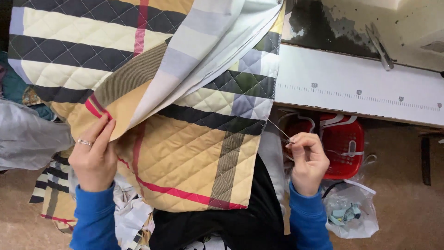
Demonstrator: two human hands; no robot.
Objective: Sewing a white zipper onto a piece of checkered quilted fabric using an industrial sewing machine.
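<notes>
Here, nearest the camera: blue sleeves (95, 217), black clothing on the lap, fabric scraps (132, 217) piled low left. The left hand (94, 153), ring on one finger, pinches the left edge of the quilted plaid fabric (185, 157) between thumb and fingers, closed on it. The right hand (309, 162) is closed in a pinch on a thin thread (276, 128); a needle may be in the fingertips, too small to tell.

Key relation: the thread runs taut, up and to the left from the right hand to the fabric's right edge, so the fabric lies left of the right hand and just apart from it, joined only by the thread. The left hand touches the fabric; the right does not. The fabric hangs over the lap between both hands, its long axis running away from the person, up toward the top of the view, with a pale lining layer (217, 41) folded over it.

Further out: a red basket (347, 143) on the floor right of the right hand, a clear plastic bag (354, 213) beside it. Beyond, a white table (360, 78) with a ruler strip along its edge. Farthest, metal scissors (380, 46) on the dark surface behind.
</notes>
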